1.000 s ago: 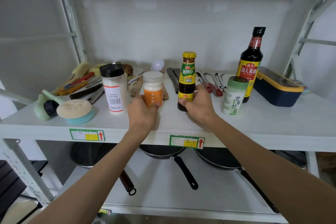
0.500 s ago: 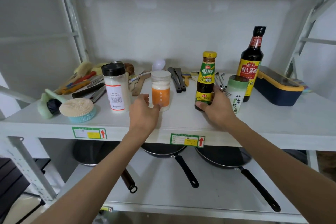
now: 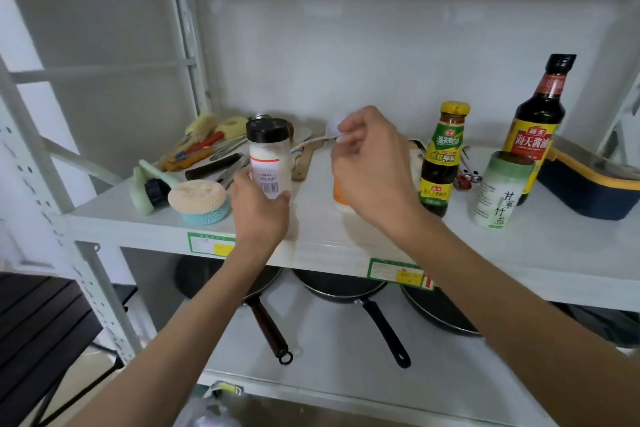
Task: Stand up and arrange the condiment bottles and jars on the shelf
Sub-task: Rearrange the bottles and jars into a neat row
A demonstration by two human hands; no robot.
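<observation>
On the white shelf (image 3: 349,248) stand several condiments. My left hand (image 3: 259,210) grips the lower part of an upright white shaker with a black lid (image 3: 268,156). My right hand (image 3: 369,166) curls over the top of an orange jar (image 3: 341,192), hiding its lid; the jar's base rests on the shelf. To the right stand a dark sauce bottle with a yellow cap (image 3: 445,159), a green-lidded salt jar (image 3: 502,191) and a tall soy sauce bottle (image 3: 536,125), all upright and untouched.
A round scrubber (image 3: 201,203) and a green brush (image 3: 149,189) sit at the shelf's left front, with a heap of utensils (image 3: 204,152) behind. A blue box with a yellow rim (image 3: 588,185) is at far right. Pans (image 3: 346,288) lie on the lower shelf.
My right hand let go of the yellow-capped bottle and moved left onto the orange jar. My left hand left that jar and took hold of the white shaker.
</observation>
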